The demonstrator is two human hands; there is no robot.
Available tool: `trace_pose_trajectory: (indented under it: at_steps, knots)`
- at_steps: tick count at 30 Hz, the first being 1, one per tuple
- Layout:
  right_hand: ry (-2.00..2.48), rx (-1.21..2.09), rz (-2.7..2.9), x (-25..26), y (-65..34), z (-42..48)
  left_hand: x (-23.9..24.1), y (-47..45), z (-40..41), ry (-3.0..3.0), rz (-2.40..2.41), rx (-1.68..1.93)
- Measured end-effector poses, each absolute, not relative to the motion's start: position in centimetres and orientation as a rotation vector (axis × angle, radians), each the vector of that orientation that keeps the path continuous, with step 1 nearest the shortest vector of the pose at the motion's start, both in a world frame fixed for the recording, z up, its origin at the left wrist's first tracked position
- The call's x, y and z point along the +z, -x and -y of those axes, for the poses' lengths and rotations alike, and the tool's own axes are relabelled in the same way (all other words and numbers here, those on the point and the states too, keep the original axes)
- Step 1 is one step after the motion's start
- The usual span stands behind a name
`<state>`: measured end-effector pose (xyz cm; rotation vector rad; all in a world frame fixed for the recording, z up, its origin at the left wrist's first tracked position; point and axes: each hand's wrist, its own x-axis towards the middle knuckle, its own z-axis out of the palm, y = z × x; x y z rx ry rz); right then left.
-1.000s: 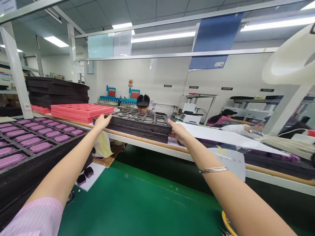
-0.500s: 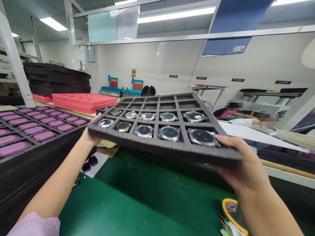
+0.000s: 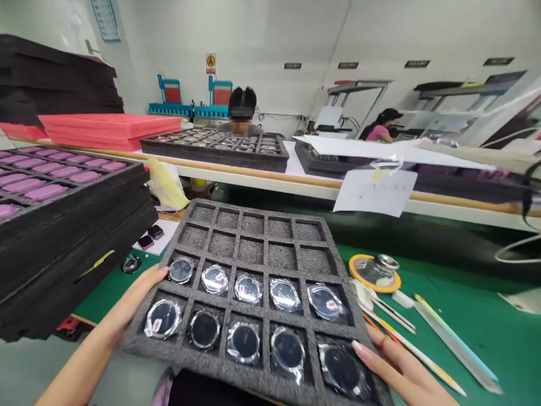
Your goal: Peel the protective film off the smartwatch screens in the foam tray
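Note:
A black foam tray [image 3: 211,369] is held in front of me, tilted so its compartments face up toward me. Its two near rows hold round watch heads [image 3: 245,342] in clear wrapping, some with small red-and-white stickers. The compartments of the two far rows hold nothing. My left hand [image 3: 137,296] grips the tray's left edge, thumb by the rim and other fingers hidden. On the near right corner, my right hand [image 3: 401,361] has its thumb over the rim next to a wrapped watch head [image 3: 343,366], with fingers at the side.
Left stands a stack of black foam trays [image 3: 76,225] with purple cases on top. On the raised shelf are red foam [image 3: 110,127] and another filled foam tray [image 3: 215,158]. A tape roll [image 3: 359,279] and pens lie right on the green bench. Two people sit beyond.
The tray has come down and closer to me from its raised position, and its inside now faces me more. Both hands keep their hold. My view has shifted downward.

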<state>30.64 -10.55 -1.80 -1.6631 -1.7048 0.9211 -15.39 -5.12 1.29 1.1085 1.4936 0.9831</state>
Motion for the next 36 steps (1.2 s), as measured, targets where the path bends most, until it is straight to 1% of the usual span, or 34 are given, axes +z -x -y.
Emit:
trace_pose_trajectory:
  at_steps: [2, 5, 7, 9, 10, 11, 14, 16, 20, 24, 29, 33, 36]
  knots:
    - [1.746, 0.900, 1.743, -1.8, -29.6, 10.0, 0.5, 14.6, 4.6, -1.321, -1.571, 0.864]
    - [1.808, 0.738, 1.863, -1.6, -29.3, 9.3, 0.0, 14.1, 3.5, -1.754, -1.735, 0.614]
    - [1.835, 0.626, 1.868, -1.2, -29.8, 8.7, 0.4, 13.7, 2.6, -1.972, -1.847, 0.607]
    - [1.844, 0.561, 1.844, -0.7, -30.2, 7.9, 1.1, 12.3, 1.7, -2.159, -1.850, 0.736]
    - [1.839, 0.542, 1.850, -0.6, -30.2, 7.4, 1.6, 11.2, 1.3, -2.231, -1.774, 0.769]
    - [1.833, 0.529, 1.864, -0.5, -30.0, 6.7, 2.1, 9.7, 1.0, -2.274, -1.639, 0.725]
    - [1.820, 0.512, 1.924, -0.7, -28.9, 4.7, 2.9, 4.4, -0.1, -2.428, -1.141, 0.447]
    - [1.812, 0.512, 1.946, -0.9, -27.9, 3.8, 2.7, 1.0, -1.0, -2.548, -0.872, 0.257]
    - [1.756, 0.581, 1.936, -1.2, -26.6, 3.8, 1.1, -3.4, -3.2, -2.609, -0.714, 0.142]
    - [1.698, 0.726, 1.841, -1.0, -26.7, 4.4, 0.7, -4.3, -4.3, -2.643, -0.623, 0.145]
    - [1.592, 0.864, 1.592, -0.4, -27.4, 3.1, 1.2, -2.9, -4.3, -2.653, -0.512, 0.196]
    - [1.373, 1.002, 1.336, 0.4, -25.6, 1.0, 1.5, -0.9, -3.6, -2.639, -0.557, 0.414]
    - [1.193, 1.147, 1.185, 1.0, -22.9, -0.9, 1.6, 0.4, -3.1, -2.434, -0.680, 0.600]
